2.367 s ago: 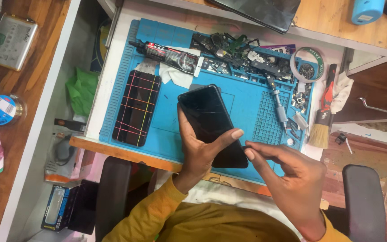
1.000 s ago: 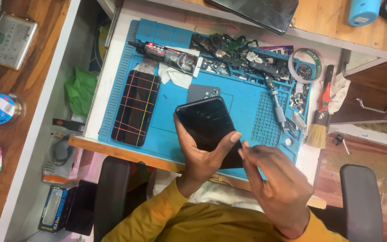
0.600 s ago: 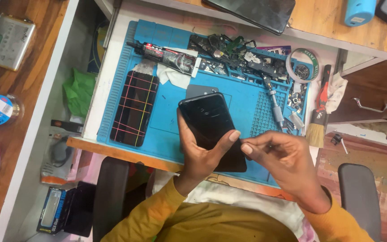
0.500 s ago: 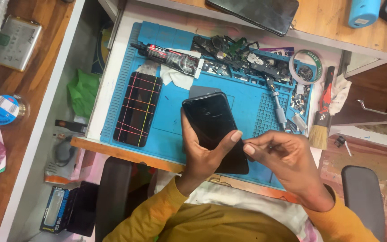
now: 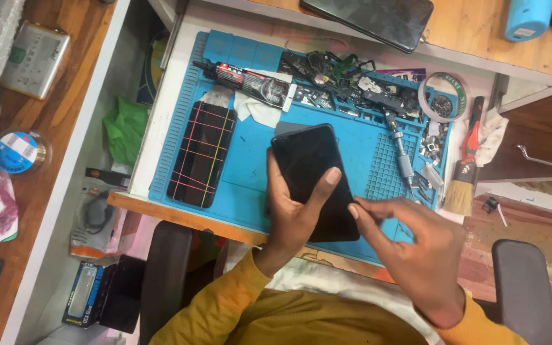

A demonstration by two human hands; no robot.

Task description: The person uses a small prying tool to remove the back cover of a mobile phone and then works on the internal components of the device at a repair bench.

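Holding a black phone (image 5: 311,176) over the blue repair mat (image 5: 250,160), left hand (image 5: 295,214) wrapped around it thumb on top, right hand (image 5: 416,249) fingertips pinched at its lower right edge, maybe gripping something tiny, second phone with coloured lines (image 5: 200,153) lying on the mat to the left.

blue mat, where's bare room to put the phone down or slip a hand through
Bare blue mat lies between the striped screen panel and the black phone held in the left hand. The gridded patch left of the screwdriver is also free. The top edge is crowded with loose parts and a glue tube.
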